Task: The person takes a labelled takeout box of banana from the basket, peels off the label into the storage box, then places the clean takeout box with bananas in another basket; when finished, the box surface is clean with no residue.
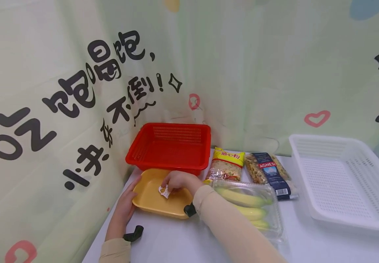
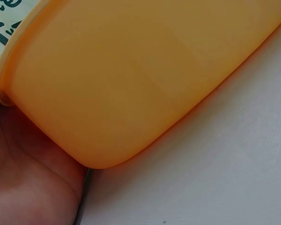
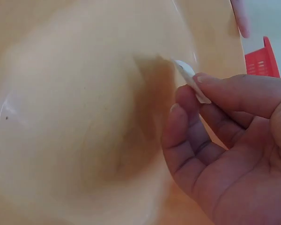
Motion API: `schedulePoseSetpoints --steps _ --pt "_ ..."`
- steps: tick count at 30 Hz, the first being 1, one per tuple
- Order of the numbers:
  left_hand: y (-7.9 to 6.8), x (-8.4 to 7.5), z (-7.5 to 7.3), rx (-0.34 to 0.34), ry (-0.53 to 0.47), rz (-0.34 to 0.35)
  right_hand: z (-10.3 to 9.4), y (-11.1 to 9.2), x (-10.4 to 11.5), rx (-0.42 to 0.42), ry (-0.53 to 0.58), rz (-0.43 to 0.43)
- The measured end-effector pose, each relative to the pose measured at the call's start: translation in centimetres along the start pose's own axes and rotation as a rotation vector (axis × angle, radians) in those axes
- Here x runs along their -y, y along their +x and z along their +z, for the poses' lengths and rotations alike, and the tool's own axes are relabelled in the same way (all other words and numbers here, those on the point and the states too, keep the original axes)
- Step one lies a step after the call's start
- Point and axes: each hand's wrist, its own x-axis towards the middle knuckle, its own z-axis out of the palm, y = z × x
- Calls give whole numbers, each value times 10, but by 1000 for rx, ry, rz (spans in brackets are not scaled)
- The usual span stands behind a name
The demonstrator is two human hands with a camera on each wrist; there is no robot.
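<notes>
My right hand (image 1: 183, 180) reaches over the yellow plastic basin (image 1: 146, 208) and pinches a small, thin white piece with orange print (image 1: 164, 191) between thumb and fingers. Seen edge-on in the right wrist view, this white piece (image 3: 192, 80) is held above the basin's inner surface (image 3: 61, 117); its exact kind cannot be told. At the basin's left end, my left hand (image 1: 127, 202) holds the rim. The left wrist view has that palm (image 2: 35, 173) against the basin's outer wall (image 2: 112, 103), with most fingers out of sight.
A red basket (image 1: 167, 146) stands behind the basin. To the right are a yellow-topped pasta bag (image 1: 227, 164), a dark-labelled AGNESI bag (image 1: 269, 171) and a clear box (image 1: 276, 215) with bananas (image 1: 251, 212). A white basket (image 1: 330, 182) stands far right. Printed curtains (image 1: 258, 73) border the table.
</notes>
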Motion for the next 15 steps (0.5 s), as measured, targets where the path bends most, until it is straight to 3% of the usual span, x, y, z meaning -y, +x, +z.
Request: schedulePoseSetpoints --steps 11,15 --pt "1 2 1 8 23 9 8 10 1 -10 -89 -50" --pt "1 2 -1 2 28 17 11 10 0 -37 -143 -24"
